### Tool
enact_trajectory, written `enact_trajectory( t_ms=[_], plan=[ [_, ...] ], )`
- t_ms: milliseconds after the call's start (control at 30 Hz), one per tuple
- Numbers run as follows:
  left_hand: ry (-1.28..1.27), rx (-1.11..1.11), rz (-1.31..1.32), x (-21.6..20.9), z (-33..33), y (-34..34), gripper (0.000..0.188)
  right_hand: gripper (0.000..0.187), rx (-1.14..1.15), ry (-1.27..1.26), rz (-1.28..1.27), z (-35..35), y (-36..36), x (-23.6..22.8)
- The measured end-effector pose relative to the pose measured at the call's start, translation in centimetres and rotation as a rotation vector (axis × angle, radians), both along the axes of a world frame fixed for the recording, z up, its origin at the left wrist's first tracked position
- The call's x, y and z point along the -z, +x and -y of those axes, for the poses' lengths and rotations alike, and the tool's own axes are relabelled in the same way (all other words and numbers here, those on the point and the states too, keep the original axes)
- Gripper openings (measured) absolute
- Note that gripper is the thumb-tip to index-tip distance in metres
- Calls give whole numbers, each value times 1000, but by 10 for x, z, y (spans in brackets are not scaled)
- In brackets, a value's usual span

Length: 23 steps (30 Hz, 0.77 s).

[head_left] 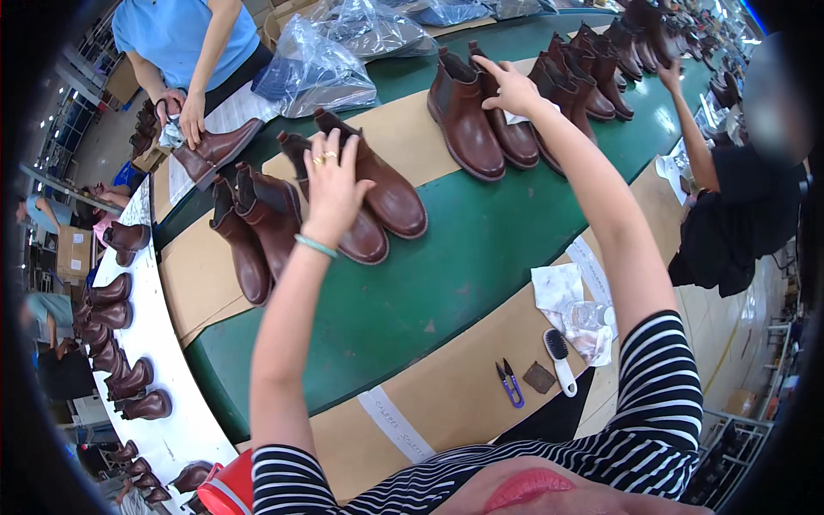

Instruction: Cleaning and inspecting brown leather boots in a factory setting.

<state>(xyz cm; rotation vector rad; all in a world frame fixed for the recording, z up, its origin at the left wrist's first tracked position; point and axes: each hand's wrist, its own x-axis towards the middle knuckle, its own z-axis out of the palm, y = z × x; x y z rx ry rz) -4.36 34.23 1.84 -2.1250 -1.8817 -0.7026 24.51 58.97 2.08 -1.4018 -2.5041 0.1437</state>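
Note:
My left hand (333,184) is open, its fingers spread over the tops of a pair of brown ankle boots; it hides part of the left boot (365,236) and touches or hovers close to the right boot (390,193). Farther right, my right hand (518,93) reaches over another brown pair, index finger and thumb apart beside the back boot's top. A white cloth (516,118) shows under that palm, seemingly held by the curled lower fingers. Left of this hand stands an upright boot (466,116), with its mate (512,142) partly covered.
Another boot pair (249,227) stands left on the green belt (412,292). A co-worker (193,51) handles a boot (219,150) at far left; another person (730,189) is at right. Thread snips (510,384), a brush (560,360) and a bottle (590,315) lie on near cardboard.

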Motion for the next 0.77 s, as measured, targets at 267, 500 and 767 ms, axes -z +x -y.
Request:
enact_trajectory(
  t_ms=[267,500,767],
  plan=[
    [-62,81,490,29,155,56,36,41,63,-114,-40,5,-37,3],
    [-297,-139,824,30,300,27,28,34,-60,-176,-136,185,-24,-91],
    [-55,-6,1577,-17,349,57,70,29,-382,-258,-361,457,-46,-86]
  ],
)
